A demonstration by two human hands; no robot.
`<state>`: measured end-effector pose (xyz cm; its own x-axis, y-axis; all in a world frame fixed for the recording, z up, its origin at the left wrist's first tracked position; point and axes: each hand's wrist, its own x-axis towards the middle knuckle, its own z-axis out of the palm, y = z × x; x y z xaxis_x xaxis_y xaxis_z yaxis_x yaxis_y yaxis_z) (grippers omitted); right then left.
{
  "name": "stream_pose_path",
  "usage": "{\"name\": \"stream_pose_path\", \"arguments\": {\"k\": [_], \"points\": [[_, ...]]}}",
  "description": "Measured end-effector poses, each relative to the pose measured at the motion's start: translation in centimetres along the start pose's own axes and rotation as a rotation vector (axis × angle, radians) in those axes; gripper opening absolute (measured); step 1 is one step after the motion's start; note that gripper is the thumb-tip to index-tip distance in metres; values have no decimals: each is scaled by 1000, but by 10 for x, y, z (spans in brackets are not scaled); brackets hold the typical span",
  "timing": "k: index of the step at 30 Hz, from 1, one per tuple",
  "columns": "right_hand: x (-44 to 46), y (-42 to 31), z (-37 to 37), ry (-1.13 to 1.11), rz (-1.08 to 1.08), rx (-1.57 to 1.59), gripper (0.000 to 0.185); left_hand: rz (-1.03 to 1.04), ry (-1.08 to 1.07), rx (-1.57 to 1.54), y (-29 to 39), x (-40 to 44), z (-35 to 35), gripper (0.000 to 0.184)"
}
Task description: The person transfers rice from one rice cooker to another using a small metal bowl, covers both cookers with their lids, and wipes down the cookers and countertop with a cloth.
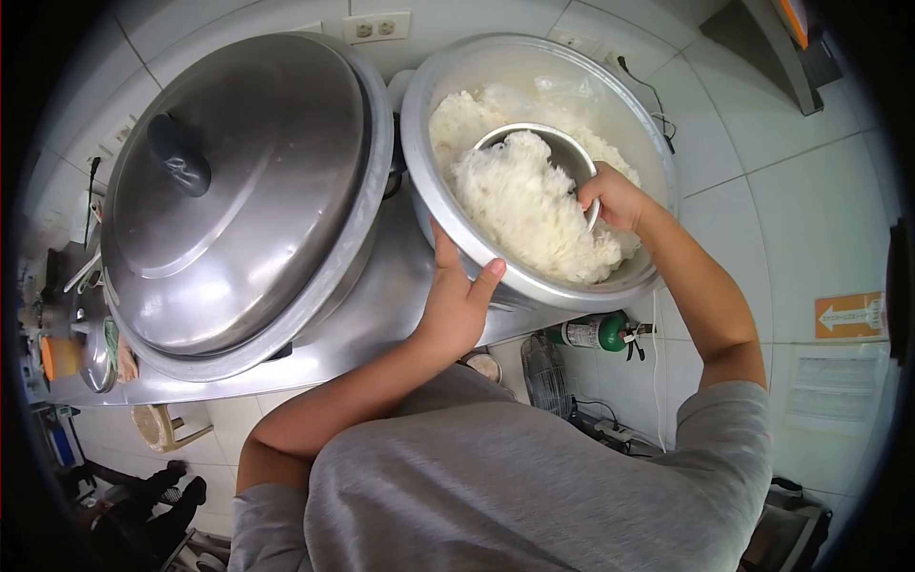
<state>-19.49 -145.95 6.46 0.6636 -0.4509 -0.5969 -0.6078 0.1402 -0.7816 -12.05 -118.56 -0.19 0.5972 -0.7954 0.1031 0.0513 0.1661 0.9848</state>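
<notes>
A large metal pot (429, 200) full of cooked white rice (534, 219) stands on the counter in front of me. My right hand (615, 198) grips the rim of a metal bowl (567, 153), which is tilted in the pot with rice heaped in and around it. Part of the bowl is hidden by the rice. My left hand (456, 300) rests against the near outer side of the pot, thumb up by its rim and fingers partly hidden. Beside it on the left is a second large pot covered by a metal lid (276, 219) with a dark handle (178, 155).
The pots stand on a steel counter (381, 315) against a tiled wall with an outlet (376, 28). Below on the right are a green cylinder (600, 332) and a fan (545, 377). A stool (157, 427) and a person's dark-clothed legs (157, 505) are at lower left.
</notes>
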Motion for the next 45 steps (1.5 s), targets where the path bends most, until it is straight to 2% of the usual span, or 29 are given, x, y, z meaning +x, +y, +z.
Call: {"name": "stream_pose_path", "arguments": {"k": [3,5,8,11,16,19,22,25,28,32,34,37,40,42,44,45], "points": [[18,11,-43,11,-149,230,51,-44,-22,0,12,-1,-4,85],[0,-7,-70,131,-253,108,50,-33,-39,-91,16,0,-5,93],[-25,-30,-107,448,-180,-114,59,8,-5,109,20,-5,-5,114],[-40,-22,-102,586,-234,-545,72,28,11,214,15,-2,9,117],[-70,-7,-58,563,-333,-568,80,29,27,159,4,-4,14,114],[-91,-1,-44,495,-275,-467,80,53,32,125,2,-3,15,111],[-93,24,-39,516,-335,-406,78,69,51,148,1,-3,13,110],[-95,28,-26,460,-304,-277,77,46,48,153,1,-5,12,110],[-84,44,-26,415,-235,-245,70,44,38,129,2,-3,12,112],[-51,52,15,336,-149,8,52,41,34,23,-4,-3,11,116],[-52,27,56,296,-128,169,44,-12,-18,-9,-4,-2,10,137],[-25,35,35,146,-65,246,42,-24,-34,119,0,-2,6,135],[-17,35,21,155,73,349,39,-120,-154,449,21,-4,-17,128],[-26,31,22,209,53,476,36,-200,-340,493,52,-14,-49,111],[-33,24,22,247,24,579,34,-220,-588,485,110,-29,-84,77],[-38,23,19,263,10,619,34,-280,-539,396,146,-33,-96,62]]}}
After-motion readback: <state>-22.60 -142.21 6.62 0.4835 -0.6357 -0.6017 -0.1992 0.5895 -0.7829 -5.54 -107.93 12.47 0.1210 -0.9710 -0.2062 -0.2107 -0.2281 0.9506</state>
